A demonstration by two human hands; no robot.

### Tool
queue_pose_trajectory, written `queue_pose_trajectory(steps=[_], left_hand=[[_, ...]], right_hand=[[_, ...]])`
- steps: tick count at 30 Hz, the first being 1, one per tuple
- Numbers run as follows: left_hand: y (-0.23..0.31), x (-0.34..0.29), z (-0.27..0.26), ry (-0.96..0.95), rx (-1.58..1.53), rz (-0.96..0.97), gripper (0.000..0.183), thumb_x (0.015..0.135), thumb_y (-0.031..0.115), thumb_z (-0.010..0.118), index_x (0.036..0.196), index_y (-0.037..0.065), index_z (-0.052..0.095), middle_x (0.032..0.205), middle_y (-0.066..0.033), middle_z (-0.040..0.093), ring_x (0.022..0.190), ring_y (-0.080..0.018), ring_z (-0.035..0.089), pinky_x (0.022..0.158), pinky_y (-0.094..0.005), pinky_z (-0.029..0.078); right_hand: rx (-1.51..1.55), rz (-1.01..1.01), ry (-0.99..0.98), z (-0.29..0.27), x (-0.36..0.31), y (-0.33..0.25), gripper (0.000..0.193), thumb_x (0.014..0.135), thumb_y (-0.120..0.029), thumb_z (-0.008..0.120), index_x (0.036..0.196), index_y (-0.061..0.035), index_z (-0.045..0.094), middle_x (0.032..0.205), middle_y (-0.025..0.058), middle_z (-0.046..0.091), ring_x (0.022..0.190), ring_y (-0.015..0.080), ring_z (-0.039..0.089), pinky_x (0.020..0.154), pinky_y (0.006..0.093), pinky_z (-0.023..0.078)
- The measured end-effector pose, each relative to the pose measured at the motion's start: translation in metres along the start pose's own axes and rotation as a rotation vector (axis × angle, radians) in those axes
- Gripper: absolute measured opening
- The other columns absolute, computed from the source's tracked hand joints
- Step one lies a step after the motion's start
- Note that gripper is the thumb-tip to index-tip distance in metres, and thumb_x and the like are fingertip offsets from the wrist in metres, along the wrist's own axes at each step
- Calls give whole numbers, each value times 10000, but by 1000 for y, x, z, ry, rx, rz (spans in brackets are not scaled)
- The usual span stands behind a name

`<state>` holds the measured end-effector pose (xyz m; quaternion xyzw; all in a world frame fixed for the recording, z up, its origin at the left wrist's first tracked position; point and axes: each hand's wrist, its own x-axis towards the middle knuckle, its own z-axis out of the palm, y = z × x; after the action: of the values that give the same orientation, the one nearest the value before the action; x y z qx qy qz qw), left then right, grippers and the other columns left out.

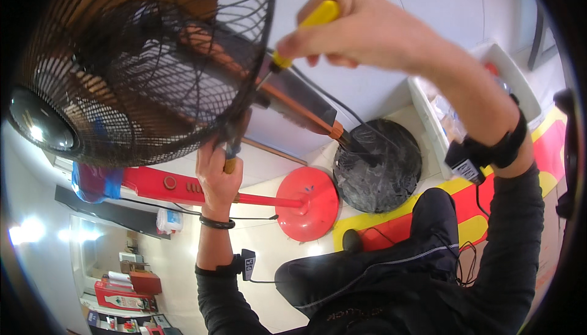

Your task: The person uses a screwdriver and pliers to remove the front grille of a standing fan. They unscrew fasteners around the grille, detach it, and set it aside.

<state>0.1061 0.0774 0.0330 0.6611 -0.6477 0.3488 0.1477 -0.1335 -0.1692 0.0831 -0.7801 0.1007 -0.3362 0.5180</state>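
currently | right grip (358, 32) holds yellow screwdriver (321, 14) near fan guard (183, 115) | left grip (218, 179): can't tell

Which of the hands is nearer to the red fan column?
Left. The left hand overlaps the red fan column in view, though contact is unclear; the right hand is farther up and right, gripping the yellow screwdriver.

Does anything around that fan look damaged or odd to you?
The round black base stands out: pale, wrinkled-looking streaks cover its top, while the red base beside it looks smooth. I can't tell dirt from plastic film.
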Motion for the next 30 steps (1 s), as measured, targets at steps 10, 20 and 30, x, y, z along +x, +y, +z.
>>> queue_pose_trajectory(steps=[10, 20, 30], left_hand=[[-6, -7, 2, 60, -110, -5, 202, 630, -85, 646, 806, -26, 566, 1092, -189, 602, 932, -386, 600, 771, -417, 512], [-5, -13, 5, 142, -186, 12, 181, 620, -60, 644, 756, -15, 534, 1096, -170, 595, 916, -367, 574, 760, -425, 500], [-4, -17, 3, 140, -197, 13, 227, 618, -85, 640, 827, -51, 560, 1103, -175, 599, 943, -368, 594, 781, -399, 512]], right_hand=[[-211, -338, -177, 4, 9, -27, 280, 833, -236, 704, 870, 42, 691, 758, 106, 670, 704, 161, 620, 640, 295, 492], [-343, 139, -291, 4, -17, -34, 432, 870, -436, 623, 817, -11, 681, 575, -33, 392, 493, 70, 338, 441, 248, 239], [-1243, -480, -234, 17, -28, -36, 244, 899, -279, 601, 897, -52, 689, 824, 167, 673, 751, 330, 641, 672, 387, 505]])
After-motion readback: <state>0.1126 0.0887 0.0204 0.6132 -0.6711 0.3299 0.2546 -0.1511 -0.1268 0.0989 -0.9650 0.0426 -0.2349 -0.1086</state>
